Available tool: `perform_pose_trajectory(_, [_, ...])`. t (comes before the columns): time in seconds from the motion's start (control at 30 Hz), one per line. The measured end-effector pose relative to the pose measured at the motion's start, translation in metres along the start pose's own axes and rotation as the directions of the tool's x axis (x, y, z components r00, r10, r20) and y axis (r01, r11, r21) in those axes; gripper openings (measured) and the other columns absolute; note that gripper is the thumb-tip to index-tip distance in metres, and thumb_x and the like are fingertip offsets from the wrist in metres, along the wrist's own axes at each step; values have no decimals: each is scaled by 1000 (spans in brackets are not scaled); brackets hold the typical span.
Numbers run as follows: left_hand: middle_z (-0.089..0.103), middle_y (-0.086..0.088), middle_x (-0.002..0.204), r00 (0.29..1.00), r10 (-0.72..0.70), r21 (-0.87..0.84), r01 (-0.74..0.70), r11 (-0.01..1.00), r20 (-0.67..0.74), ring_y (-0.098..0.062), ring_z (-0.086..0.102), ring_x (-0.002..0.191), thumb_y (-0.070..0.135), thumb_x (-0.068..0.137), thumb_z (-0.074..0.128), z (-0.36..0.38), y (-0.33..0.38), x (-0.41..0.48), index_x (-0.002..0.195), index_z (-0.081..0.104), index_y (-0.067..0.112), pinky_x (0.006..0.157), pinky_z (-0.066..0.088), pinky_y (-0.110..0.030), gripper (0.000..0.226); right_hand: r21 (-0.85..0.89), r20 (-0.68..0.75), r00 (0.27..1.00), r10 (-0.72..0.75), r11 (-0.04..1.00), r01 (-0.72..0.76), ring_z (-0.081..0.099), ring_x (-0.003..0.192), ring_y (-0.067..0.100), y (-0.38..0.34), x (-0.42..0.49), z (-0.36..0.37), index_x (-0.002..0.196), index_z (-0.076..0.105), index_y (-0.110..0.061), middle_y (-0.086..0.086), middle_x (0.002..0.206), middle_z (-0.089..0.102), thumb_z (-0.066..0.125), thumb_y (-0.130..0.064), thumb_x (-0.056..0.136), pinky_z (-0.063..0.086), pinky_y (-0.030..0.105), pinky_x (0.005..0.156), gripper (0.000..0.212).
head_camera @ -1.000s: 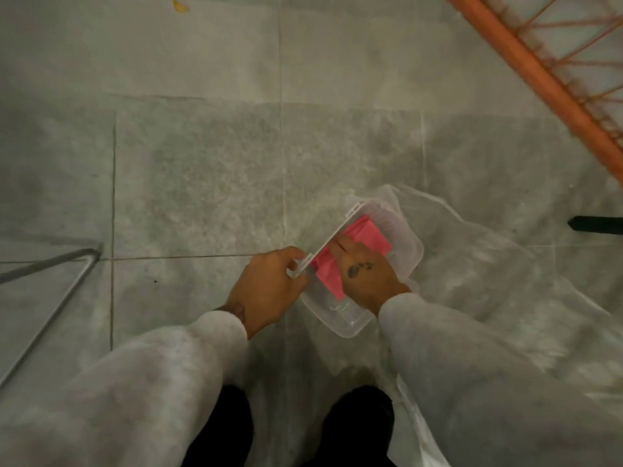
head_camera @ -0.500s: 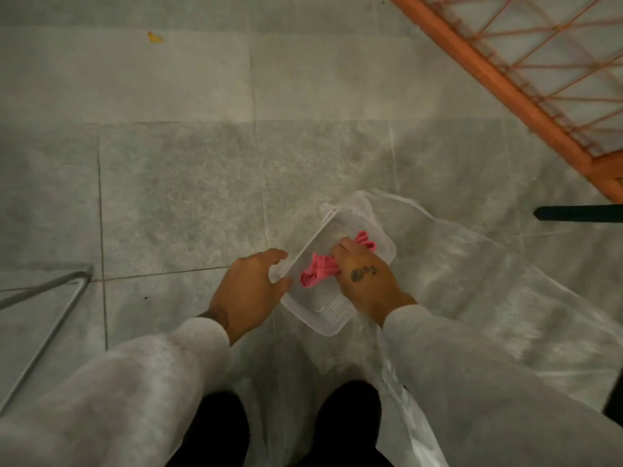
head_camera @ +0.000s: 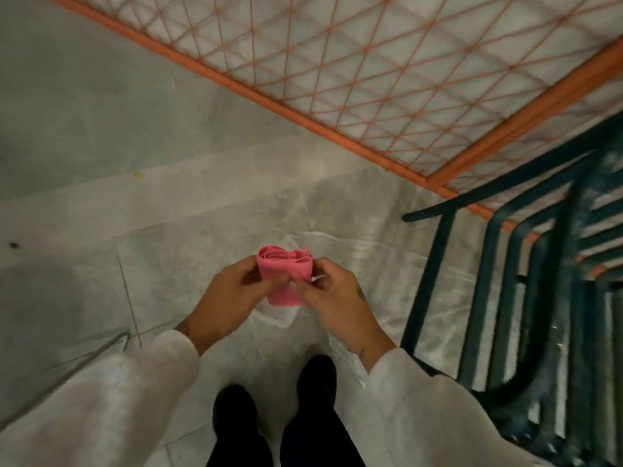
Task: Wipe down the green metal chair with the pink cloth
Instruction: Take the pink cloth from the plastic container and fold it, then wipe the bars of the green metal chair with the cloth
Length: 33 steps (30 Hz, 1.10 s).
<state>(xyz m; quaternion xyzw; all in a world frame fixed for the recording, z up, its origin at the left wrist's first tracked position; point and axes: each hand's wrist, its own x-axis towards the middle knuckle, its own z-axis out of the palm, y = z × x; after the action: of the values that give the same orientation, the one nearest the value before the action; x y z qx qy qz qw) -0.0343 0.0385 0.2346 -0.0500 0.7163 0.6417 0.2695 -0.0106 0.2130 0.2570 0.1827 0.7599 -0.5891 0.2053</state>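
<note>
Two bare hands, left hand (head_camera: 232, 294) and right hand (head_camera: 333, 298), pinch a rolled soft pink cloth (head_camera: 286, 278) above the grey tiled floor (head_camera: 101, 129); the dark green slatted metal chair (head_camera: 539, 281) stands right (beside an orange wire-mesh frame (head_camera: 387, 62)).

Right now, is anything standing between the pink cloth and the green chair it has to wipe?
Nothing visible does. Both the left hand and right hand hold the folded pink cloth above the floor, and the green metal chair stands to its right across open space.
</note>
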Motion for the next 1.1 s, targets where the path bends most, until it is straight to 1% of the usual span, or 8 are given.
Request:
perform_pose_trajectory(0.2, [76,10,104,989,91,19,-94,995,116,-8,68,100,6,82,70,8,138,-77,105,72,24,88,51,-18,29,151,-157,988,9,988,15,70,89,25,-109,-114,-39,107,68,-8,10,100,72,73,-12,85,59,39,77,23])
perform_pose_trajectory(0.37, [76,9,102,974,153,47,-162,986,165,-7,70,96,10,83,71,35,221,-122,107,72,25,85,54,-18,27,143,-290,956,-44,986,89,68,82,10,-166,-184,-79,100,69,-20,-4,92,72,74,-25,85,57,27,73,17])
perform_pose_trajectory(0.5, [78,2,96,972,125,5,-129,992,201,-17,72,92,7,84,69,69,261,-142,98,73,26,84,58,-34,24,173,-414,909,-56,975,139,67,86,13,-182,-222,-111,98,69,-14,0,94,72,73,-24,85,56,21,72,17])
perform_pose_trajectory(0.67, [77,1,94,950,52,30,-64,997,309,-15,73,88,9,86,68,119,278,-147,101,73,21,73,60,-31,20,334,-496,868,23,928,166,71,90,25,-162,-250,-142,95,64,-27,4,98,72,75,-27,84,60,50,67,15])
perform_pose_trajectory(0.83, [75,-7,93,923,-92,98,59,993,375,-23,73,84,11,87,68,169,251,-145,106,68,16,64,59,-29,20,206,-657,753,-17,957,202,69,90,9,-108,-261,-159,112,47,-28,-1,102,68,70,-24,90,55,22,76,32])
perform_pose_trajectory(0.9, [72,-11,100,905,-167,137,122,983,390,-23,73,85,11,86,69,191,231,-150,112,65,18,66,60,-31,27,148,-625,781,-9,981,129,65,101,6,-73,-267,-161,122,46,-34,-4,113,64,60,-29,96,55,24,86,30])
perform_pose_trajectory(1.0, [70,-10,105,877,-272,173,220,960,396,-19,73,86,8,87,67,215,203,-160,114,64,23,67,60,-30,31,143,-539,841,46,989,38,61,102,4,-33,-282,-160,108,54,-61,-7,113,60,54,-26,99,55,29,89,36])
perform_pose_trajectory(1.1, [68,-10,110,839,-369,175,326,929,399,-21,72,91,1,88,63,234,179,-172,114,66,23,67,58,-29,34,66,-456,887,76,997,-52,56,108,5,2,-295,-161,112,56,-56,-10,118,55,62,-33,93,51,30,95,29])
